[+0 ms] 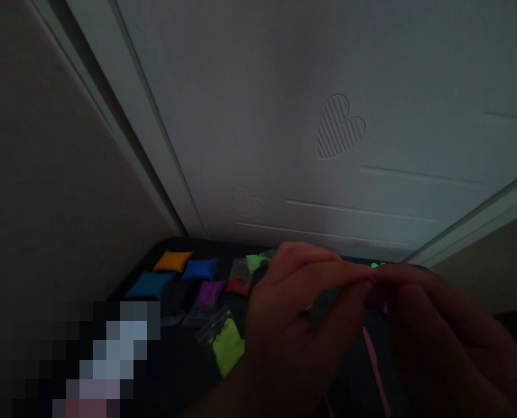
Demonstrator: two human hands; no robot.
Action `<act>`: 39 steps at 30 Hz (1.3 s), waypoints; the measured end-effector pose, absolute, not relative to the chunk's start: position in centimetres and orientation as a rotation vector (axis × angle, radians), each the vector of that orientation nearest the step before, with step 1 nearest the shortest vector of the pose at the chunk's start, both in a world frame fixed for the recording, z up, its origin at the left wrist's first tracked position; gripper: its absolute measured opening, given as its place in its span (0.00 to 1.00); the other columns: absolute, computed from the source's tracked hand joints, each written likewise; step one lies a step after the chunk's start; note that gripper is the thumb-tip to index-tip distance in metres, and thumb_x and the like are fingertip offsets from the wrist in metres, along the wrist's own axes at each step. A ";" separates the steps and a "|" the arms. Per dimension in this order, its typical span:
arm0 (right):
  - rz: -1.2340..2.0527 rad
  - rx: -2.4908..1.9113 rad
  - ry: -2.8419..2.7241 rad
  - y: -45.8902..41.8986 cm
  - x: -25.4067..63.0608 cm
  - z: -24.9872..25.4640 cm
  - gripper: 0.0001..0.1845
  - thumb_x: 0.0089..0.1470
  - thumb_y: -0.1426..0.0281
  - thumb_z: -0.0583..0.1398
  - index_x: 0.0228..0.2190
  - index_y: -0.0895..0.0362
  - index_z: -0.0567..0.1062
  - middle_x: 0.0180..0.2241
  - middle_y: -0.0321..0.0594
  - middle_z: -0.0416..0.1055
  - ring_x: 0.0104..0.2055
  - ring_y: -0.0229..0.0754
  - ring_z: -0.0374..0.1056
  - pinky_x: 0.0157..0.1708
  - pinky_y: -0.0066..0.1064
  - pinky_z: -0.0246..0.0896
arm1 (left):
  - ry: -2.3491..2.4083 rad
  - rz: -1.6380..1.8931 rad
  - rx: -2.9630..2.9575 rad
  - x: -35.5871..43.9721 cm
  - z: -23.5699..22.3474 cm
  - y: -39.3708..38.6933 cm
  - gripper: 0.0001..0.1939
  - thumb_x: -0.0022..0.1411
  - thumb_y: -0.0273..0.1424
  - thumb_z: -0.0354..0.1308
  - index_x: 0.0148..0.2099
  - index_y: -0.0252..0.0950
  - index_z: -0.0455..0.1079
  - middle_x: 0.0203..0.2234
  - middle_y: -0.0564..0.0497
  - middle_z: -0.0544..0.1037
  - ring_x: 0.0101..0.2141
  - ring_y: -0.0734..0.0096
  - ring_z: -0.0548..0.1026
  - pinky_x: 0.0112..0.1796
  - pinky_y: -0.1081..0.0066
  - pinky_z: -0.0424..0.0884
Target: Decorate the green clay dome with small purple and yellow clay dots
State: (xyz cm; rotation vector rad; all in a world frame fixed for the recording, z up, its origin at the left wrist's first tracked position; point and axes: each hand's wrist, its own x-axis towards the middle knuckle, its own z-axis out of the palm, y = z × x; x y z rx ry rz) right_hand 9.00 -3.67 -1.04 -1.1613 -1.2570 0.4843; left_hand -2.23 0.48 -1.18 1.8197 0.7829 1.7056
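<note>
My left hand [297,313] and my right hand [454,342] meet over the dark table, fingertips touching. Thumb and forefinger of the left are pinched closed, and the right hand's fingers are curled closed against them. Whatever sits between the fingertips is tiny and too dim to name. Below the hands lies a long thin pink strip or stick [375,368], partly covered by them. Small bright green [377,266] and purple [384,309] pieces peek out behind the right hand.
Left of my hands lie several soft coloured packets: orange [172,261], teal [151,284], blue [200,269], purple [210,293], and an opened yellow-green one [228,345]. A white panel with carved hearts [340,128] rises behind the dark table. A blurred patch covers the lower left.
</note>
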 end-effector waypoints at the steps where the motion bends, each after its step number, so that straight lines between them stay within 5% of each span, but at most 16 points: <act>1: 0.502 -1.147 -1.264 -3.6 9.2 -1.1 0.09 0.54 0.64 0.55 0.32 0.50 0.76 0.25 0.33 0.73 0.25 0.35 0.70 0.24 0.23 0.64 | 0.786 1.685 1.777 -2.2 -1.2 0.5 0.07 0.50 0.22 0.61 0.32 0.37 0.74 0.27 0.53 0.74 0.30 0.76 0.72 0.31 0.75 0.70; 12: 0.358 -1.142 -1.200 -3.5 8.6 -1.4 0.08 0.46 0.73 0.62 0.31 0.50 0.75 0.28 0.28 0.72 0.29 0.31 0.67 0.28 0.20 0.61 | 0.644 1.467 1.396 -1.9 -2.2 0.4 0.08 0.55 0.25 0.57 0.35 0.43 0.73 0.29 0.56 0.73 0.32 0.77 0.71 0.34 0.75 0.70; 20: 0.263 -1.107 -1.149 -3.3 7.9 -1.4 0.07 0.45 0.76 0.61 0.29 0.52 0.75 0.29 0.31 0.71 0.31 0.35 0.65 0.29 0.28 0.59 | 0.677 1.504 1.476 -2.0 -1.7 0.3 0.07 0.53 0.23 0.59 0.33 0.40 0.73 0.28 0.55 0.73 0.31 0.76 0.71 0.33 0.75 0.70; 39: 0.247 -1.128 -1.166 -3.7 7.9 -1.1 0.05 0.47 0.74 0.61 0.29 0.53 0.74 0.29 0.32 0.71 0.29 0.34 0.66 0.26 0.27 0.58 | 0.556 1.410 1.273 -1.7 -1.6 0.0 0.06 0.52 0.24 0.60 0.32 0.40 0.75 0.26 0.55 0.75 0.29 0.77 0.73 0.32 0.77 0.72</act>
